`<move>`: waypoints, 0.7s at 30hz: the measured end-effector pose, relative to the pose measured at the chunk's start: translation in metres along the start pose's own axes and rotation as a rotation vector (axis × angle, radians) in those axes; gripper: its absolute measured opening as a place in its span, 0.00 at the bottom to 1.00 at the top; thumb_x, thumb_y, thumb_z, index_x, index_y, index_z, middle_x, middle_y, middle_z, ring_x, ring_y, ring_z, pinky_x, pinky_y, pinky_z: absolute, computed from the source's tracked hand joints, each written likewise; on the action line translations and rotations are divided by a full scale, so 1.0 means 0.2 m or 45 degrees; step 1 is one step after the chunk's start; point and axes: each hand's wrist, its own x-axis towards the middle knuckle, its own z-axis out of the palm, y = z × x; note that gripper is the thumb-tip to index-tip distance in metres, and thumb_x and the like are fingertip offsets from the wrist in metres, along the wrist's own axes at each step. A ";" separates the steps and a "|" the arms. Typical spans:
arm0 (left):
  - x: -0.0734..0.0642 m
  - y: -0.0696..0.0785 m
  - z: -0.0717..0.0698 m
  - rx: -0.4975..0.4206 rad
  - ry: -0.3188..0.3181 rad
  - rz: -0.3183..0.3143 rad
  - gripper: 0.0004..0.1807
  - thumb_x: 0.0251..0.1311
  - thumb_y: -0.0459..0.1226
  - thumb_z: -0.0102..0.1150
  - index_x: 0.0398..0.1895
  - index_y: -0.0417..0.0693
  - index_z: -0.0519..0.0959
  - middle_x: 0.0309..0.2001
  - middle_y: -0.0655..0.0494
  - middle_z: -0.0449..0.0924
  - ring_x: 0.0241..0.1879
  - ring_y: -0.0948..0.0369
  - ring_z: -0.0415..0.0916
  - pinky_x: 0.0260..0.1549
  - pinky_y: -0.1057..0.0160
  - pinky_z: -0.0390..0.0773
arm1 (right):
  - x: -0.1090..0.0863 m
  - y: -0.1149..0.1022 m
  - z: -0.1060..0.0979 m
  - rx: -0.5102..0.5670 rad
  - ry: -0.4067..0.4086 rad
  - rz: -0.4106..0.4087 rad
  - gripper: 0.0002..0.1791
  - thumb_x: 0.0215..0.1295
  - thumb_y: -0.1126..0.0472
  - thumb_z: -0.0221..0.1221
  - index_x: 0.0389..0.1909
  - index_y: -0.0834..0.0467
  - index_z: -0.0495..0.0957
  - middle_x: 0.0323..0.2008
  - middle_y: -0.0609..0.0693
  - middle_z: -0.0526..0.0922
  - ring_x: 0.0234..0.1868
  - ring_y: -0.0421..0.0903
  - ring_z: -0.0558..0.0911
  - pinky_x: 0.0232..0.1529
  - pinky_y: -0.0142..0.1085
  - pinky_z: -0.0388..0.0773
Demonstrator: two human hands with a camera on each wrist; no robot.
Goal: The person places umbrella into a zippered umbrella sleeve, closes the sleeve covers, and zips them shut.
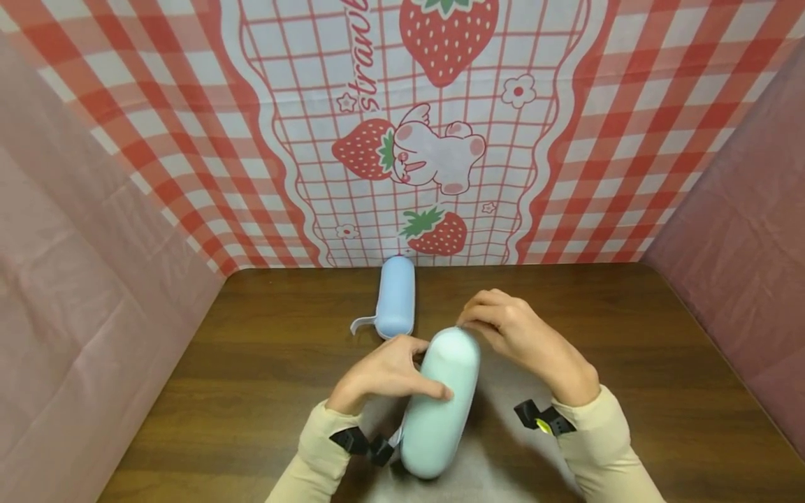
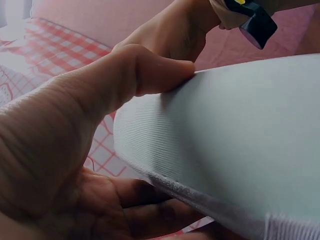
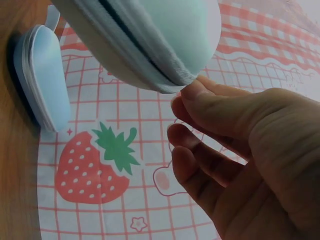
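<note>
A mint-green zip case (image 1: 440,412), long and rounded, is held tilted above the front middle of the table. My left hand (image 1: 393,370) grips it from the left, its thumb across the top face and its fingers underneath in the left wrist view. At the far end my right hand (image 1: 512,325) pinches with thumb and forefinger where the zipper (image 3: 150,45) runs round the tip. Any zipper pull there is hidden by the fingertips. Behind the left hand lies a light blue zip case (image 1: 397,297) with a strap on its left.
The brown wooden table (image 1: 251,391) ends at a red-and-white checked cloth (image 1: 207,154) with strawberry prints, hung upright behind. Pink cloth walls (image 1: 82,279) stand on both sides. A pale grey patch (image 1: 497,461) shows on the table under the mint-green case.
</note>
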 end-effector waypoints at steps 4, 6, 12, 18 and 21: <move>0.01 0.00 0.00 -0.014 -0.001 0.001 0.18 0.45 0.50 0.78 0.38 0.56 0.86 0.31 0.67 0.85 0.32 0.70 0.78 0.34 0.66 0.80 | 0.00 0.01 -0.01 -0.004 0.011 -0.017 0.14 0.49 0.81 0.71 0.32 0.61 0.87 0.36 0.51 0.85 0.40 0.49 0.85 0.38 0.41 0.85; 0.01 0.00 0.00 -0.024 0.001 -0.002 0.18 0.46 0.50 0.79 0.39 0.56 0.86 0.32 0.67 0.85 0.32 0.69 0.79 0.35 0.66 0.81 | 0.00 0.01 -0.01 -0.003 0.010 -0.019 0.15 0.48 0.82 0.70 0.32 0.61 0.87 0.36 0.51 0.85 0.40 0.49 0.85 0.38 0.40 0.85; 0.01 0.00 -0.01 -0.039 0.015 -0.003 0.19 0.47 0.50 0.78 0.40 0.55 0.86 0.32 0.66 0.86 0.32 0.68 0.79 0.35 0.65 0.81 | 0.00 0.01 -0.02 0.002 0.020 -0.011 0.18 0.45 0.84 0.69 0.33 0.61 0.87 0.36 0.52 0.85 0.39 0.50 0.85 0.38 0.38 0.85; 0.01 -0.01 -0.01 -0.053 0.042 -0.016 0.20 0.46 0.51 0.77 0.42 0.55 0.86 0.32 0.64 0.86 0.32 0.67 0.79 0.35 0.63 0.81 | 0.00 0.01 -0.02 -0.031 0.014 -0.012 0.17 0.47 0.84 0.68 0.34 0.62 0.87 0.36 0.52 0.85 0.39 0.49 0.85 0.38 0.38 0.85; 0.01 -0.01 -0.01 -0.060 0.039 -0.018 0.20 0.46 0.51 0.77 0.42 0.55 0.86 0.33 0.65 0.86 0.33 0.67 0.80 0.36 0.63 0.81 | -0.01 0.01 -0.02 -0.062 0.007 -0.006 0.18 0.48 0.85 0.68 0.34 0.62 0.87 0.36 0.52 0.85 0.39 0.49 0.85 0.38 0.39 0.85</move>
